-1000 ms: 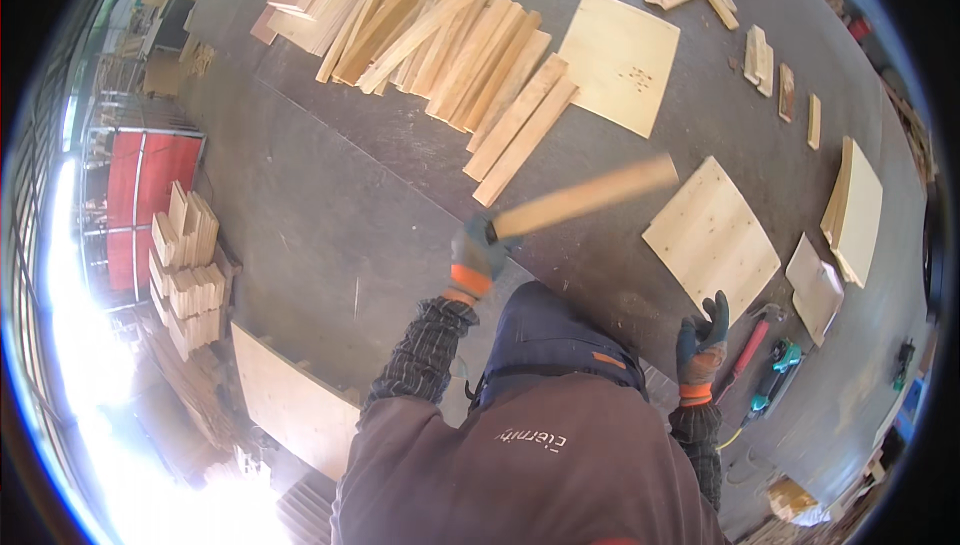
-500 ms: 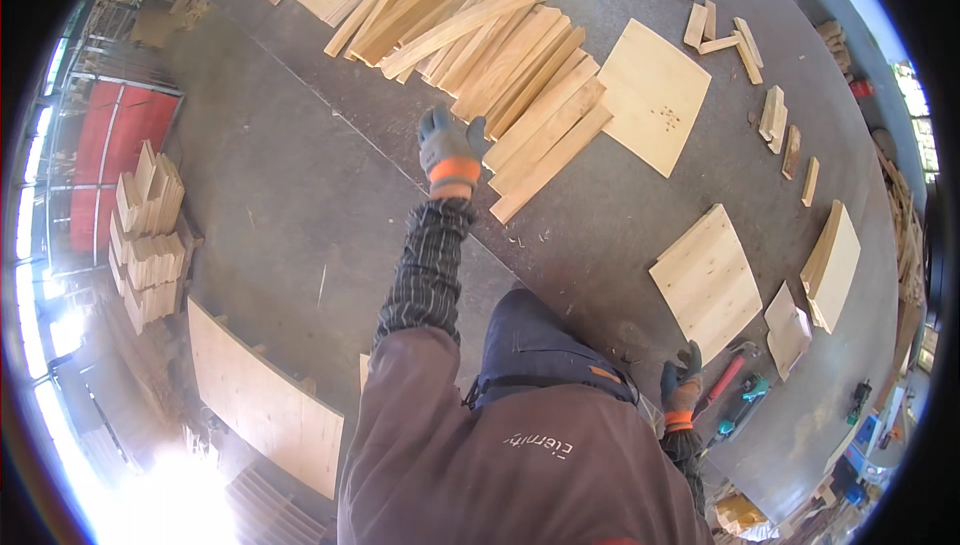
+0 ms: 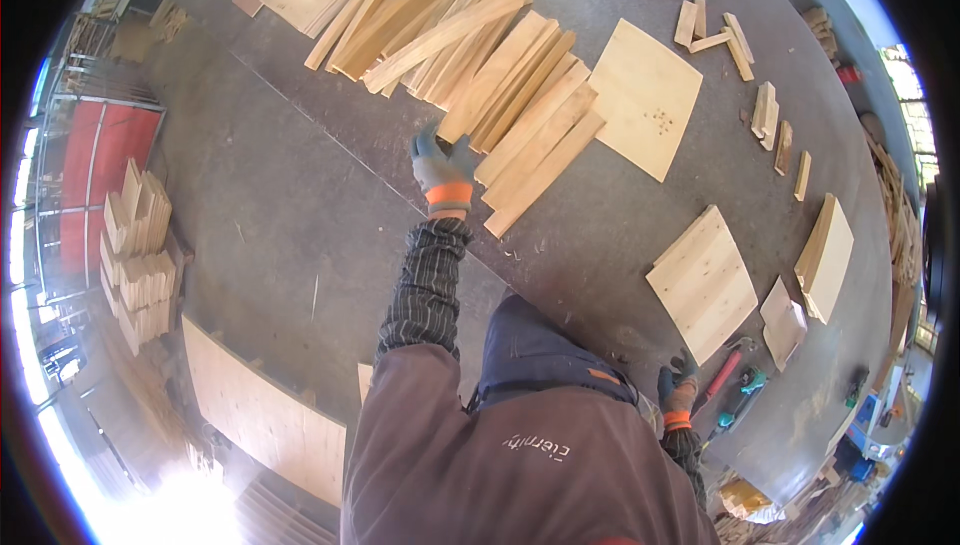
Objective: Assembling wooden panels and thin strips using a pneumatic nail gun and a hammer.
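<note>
My left hand [image 3: 442, 167], in a grey glove with an orange cuff, is at the near end of a row of pale wooden strips [image 3: 540, 130]. Its fingers and thumb close around the end of one wooden strip [image 3: 495, 80], which still lies among the others. One strip [image 3: 445, 40] rests slantwise across the row. Low on the right, my right hand [image 3: 678, 387], gloved alike, is beside the table edge with its fingers apart and nothing visible in it. Close to it lies a hammer with a red handle [image 3: 718, 377], and beyond that a teal power tool [image 3: 742, 403].
A square wooden panel [image 3: 705, 285] lies right of my body, a paler panel [image 3: 650, 95] farther off. Short offcuts [image 3: 735, 45] are scattered at the far right. More boards [image 3: 825, 255] stand near the right edge. Stacked wood pieces [image 3: 140, 245] and a large panel [image 3: 260, 410] are at left.
My left hand has gone from spread fingers beside the row to closing on one strip's end, which sits slightly nearer me. The view has shifted a little. My right hand stays by the hammer.
</note>
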Available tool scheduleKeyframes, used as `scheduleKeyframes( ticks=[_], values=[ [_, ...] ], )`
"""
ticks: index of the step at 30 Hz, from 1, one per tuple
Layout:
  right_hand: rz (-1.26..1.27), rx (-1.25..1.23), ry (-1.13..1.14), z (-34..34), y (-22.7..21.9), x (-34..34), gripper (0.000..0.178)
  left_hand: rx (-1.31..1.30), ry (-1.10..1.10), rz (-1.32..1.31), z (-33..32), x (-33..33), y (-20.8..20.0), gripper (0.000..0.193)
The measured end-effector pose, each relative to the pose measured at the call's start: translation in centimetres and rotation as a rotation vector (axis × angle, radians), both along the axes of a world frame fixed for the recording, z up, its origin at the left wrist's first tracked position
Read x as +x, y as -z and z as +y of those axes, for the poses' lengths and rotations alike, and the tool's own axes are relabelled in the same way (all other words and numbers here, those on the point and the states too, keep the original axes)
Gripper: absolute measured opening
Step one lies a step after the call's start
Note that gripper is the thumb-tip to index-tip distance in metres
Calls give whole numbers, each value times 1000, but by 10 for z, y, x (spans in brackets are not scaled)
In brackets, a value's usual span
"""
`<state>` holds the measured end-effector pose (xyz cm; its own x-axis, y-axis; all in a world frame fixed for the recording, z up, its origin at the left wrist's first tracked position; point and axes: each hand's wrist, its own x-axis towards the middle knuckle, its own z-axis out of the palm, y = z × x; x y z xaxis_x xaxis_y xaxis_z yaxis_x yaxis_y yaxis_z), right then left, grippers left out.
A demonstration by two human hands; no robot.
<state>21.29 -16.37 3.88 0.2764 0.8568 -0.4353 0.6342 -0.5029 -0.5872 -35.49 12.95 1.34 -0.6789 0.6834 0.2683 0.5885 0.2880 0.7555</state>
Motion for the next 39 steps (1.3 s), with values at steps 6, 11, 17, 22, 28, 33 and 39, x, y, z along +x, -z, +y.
scheduleKeyframes(
  ticks=[6, 11, 17, 22, 28, 33, 39],
  values=[
    [-11, 3, -19, -1, 9, 3, 70, -27, 110, -126, -20, 15, 3, 51],
    [-58, -57, 38, -13, 10, 11, 70, -164, 130, 180, 0, -13, -35, 48],
    [-91, -100, 16, -19, 13, 16, 72, -114, 85, 575, 95, -125, -40, 55],
    [-83, -133, 63, -36, 33, 42, 72, -504, 243, 554, 116, -139, -45, 59],
    [-50, -166, 160, -47, 41, 44, 73, -183, 304, 350, 65, -80, -44, 50],
    [-72, -131, 92, -45, 39, 45, 70, -181, 318, 228, 37, -35, -28, 51],
    [-109, -82, 100, -40, 26, 43, 67, -87, 413, 165, 29, -6, -28, 49]
  ],
)
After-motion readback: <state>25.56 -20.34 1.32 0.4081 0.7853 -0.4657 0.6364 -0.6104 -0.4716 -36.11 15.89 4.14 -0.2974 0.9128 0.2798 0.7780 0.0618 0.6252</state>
